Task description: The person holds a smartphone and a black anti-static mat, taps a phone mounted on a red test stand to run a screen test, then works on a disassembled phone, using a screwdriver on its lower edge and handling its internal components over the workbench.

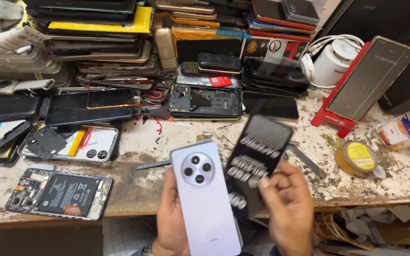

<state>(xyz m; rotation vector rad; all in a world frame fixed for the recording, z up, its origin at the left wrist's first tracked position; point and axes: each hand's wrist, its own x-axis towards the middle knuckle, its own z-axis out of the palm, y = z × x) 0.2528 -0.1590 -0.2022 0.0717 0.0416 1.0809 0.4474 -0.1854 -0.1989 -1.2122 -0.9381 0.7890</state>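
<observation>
The left hand (171, 223) gripped a pale lilac phone (205, 199) from below, fingers wrapped round its left edge, back cover and round camera module facing up. The right hand (288, 208) pinched a dark flat panel (257, 161) between thumb and fingers; the panel was blurred, and pale rows showed on its surface. Both items were held over the front edge of the tabletop (394, 175), the panel just beside the phone and partly behind it, not seated on it. As far as could be judged, the two parts were separate and no joining was complete.

On the tabletop, near the front left corner, lay an opened phone (59, 194) with its battery exposed. Behind it lay a second opened handset (70, 142). A third, with its circuit board showing (205, 101), lay toward the middle. Stacks of phones (100, 42) lined the back edge. Toward the right edge stood a red stand (333, 122) carrying a screen, a yellow-lidded tin (356, 158) and a clear bottle (406, 129).
</observation>
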